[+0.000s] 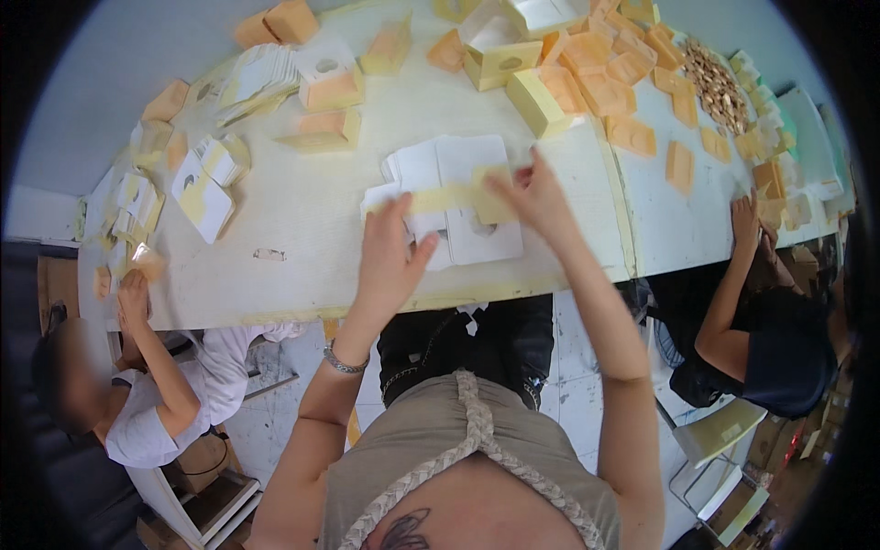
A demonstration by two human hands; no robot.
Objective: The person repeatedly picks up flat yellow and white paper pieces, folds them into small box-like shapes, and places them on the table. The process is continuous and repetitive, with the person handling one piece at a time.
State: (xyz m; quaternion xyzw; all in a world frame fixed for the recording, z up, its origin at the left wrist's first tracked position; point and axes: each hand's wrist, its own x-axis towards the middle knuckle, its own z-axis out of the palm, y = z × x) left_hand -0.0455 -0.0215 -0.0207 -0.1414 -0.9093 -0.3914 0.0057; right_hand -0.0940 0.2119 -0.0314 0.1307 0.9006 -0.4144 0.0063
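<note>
On the table in front of me lie flat white cardboard box blanks (472, 160), overlapping, with a pale yellow strip across them and a round cut-out near the lower part. My left hand (392, 255) rests at the left side of the blanks, its thumb and fingers spread. Over the right side is my right hand (539, 197), with the thumb at a small yellow flap (493, 194) and the forefinger raised apart. Neither hand is seen closed on anything. The undersides of the fingers are partly hidden.
Folded yellow boxes (323, 131) and a stack of white blanks (261, 75) stand at the back left. Orange trays (600, 92) pile at the back right, beside a heap of small copper-coloured pieces (715, 87). People work at both sides, a hand (133, 295) at left and another (744, 220) at right.
</note>
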